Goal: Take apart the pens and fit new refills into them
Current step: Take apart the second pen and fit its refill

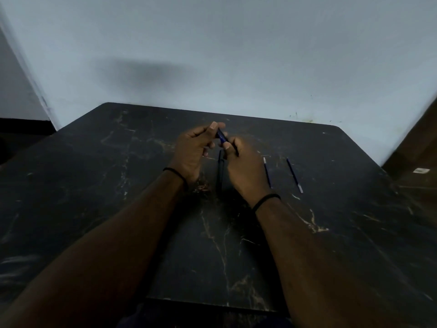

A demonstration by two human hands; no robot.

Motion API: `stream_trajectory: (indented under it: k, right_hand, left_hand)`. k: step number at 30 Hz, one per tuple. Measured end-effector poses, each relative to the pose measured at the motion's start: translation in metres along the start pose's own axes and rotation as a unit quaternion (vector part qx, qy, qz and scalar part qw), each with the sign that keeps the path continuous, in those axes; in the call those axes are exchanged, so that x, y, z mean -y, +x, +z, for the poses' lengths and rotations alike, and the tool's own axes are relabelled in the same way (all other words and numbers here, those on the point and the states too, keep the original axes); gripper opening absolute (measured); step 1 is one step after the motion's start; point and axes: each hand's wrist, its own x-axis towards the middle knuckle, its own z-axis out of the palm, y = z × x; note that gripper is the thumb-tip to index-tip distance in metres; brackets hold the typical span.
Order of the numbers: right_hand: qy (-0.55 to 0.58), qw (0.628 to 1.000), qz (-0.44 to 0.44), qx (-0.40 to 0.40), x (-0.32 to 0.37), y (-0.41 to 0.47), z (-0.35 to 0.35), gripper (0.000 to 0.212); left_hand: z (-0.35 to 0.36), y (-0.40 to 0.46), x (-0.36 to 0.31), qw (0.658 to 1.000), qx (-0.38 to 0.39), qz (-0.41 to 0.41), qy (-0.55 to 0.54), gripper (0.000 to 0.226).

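1. Progress looks early: both hands are raised just above the dark marbled worktop (pixel 118 209), working on one blue pen (pixel 222 136) between them
2. The left hand (pixel 192 150) pinches the pen's far end, thumb and fingers curled onto it; the right hand (pixel 243 166) has its grip clamped on the near end, so neither hand is free
3. Whether the barrel has already parted cannot be told (the fingers cover the joint)
4. A second dark pen (pixel 220 171) lies on the worktop between the wrists, whole as far as the dim light shows, so it is probably untouched
5. Two thin refills lie well to the right, near each other but apart: the nearer refill (pixel 267 172) and the farther refill (pixel 294 175); I cannot tell whether they are new or spent
6. Judged from this, left to do: open the held pen, swap its refill, close it, then repeat with the second pen
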Motion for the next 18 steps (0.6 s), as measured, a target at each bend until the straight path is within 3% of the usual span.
stream_trajectory:
  k: [7, 18]
  right_hand:
    - [0.003, 0.998, 0.048, 0.051, 0.012, -0.005, -0.007, 0.038]
    - [-0.061, 0.997, 0.055, 0.009, 0.011, -0.007, -0.001, 0.052]
  left_hand:
    - [0.0, -0.002, 0.001, 0.998, 0.048, -0.016, -0.043, 0.022]
    - [0.003, -0.005, -0.003, 0.996, 0.033, -0.022, -0.08, 0.027]
